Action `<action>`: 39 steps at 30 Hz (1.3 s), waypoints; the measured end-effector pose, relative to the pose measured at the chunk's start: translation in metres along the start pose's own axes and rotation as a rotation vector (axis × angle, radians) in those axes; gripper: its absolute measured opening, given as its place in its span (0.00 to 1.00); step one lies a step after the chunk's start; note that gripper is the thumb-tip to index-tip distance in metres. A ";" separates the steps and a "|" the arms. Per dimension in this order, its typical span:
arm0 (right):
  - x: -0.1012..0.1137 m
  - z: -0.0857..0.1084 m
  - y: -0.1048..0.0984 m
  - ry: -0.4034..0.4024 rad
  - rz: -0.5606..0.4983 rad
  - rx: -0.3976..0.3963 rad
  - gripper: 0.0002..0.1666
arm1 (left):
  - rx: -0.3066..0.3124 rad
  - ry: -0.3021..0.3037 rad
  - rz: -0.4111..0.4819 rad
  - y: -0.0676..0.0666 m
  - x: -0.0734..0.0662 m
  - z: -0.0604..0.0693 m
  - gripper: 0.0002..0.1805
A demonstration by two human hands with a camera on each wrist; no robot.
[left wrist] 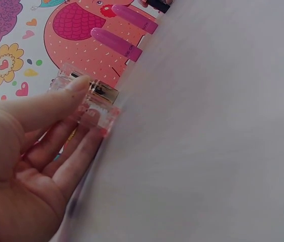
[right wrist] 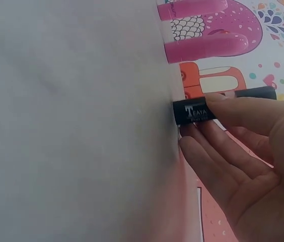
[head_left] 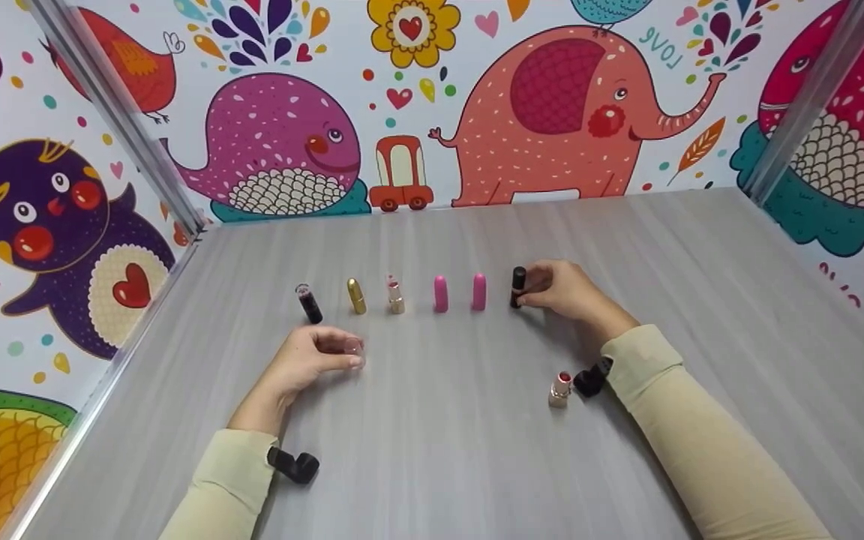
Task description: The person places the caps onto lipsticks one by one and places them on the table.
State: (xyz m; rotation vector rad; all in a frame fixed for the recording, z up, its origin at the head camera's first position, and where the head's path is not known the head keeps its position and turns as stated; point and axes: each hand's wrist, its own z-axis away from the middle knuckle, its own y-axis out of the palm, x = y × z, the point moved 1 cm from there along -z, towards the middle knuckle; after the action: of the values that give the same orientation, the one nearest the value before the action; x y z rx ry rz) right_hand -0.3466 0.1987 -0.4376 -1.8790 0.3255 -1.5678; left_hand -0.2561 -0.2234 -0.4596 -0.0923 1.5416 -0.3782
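My left hand pinches a small clear lipstick cap between thumb and fingers, low over the table in front of the row. At the row's right end, my right hand holds a black lipstick tube upright, its base at the tabletop. Leftward along the row stand two pink bullet-shaped lipsticks, a lipstick with a gold base and pink tip, a gold lipstick and a dark tube with a clear top. An uncapped red lipstick stands nearer, below my right hand.
The grey wood-grain table meets printed cartoon walls at the back and left. Metal posts rise at the corners. Black wrist cameras sit on both sleeves, the right one close beside the red lipstick.
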 end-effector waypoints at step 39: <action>0.005 0.077 -0.044 -0.041 0.153 0.190 0.14 | -0.005 -0.020 0.001 0.001 -0.001 0.002 0.18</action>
State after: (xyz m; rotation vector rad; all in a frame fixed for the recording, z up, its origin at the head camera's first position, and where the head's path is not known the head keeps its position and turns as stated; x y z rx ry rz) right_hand -0.2824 0.2539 -0.4108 -1.6972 0.2843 -1.4049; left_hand -0.2544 -0.2228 -0.4588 -0.0993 1.5225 -0.3719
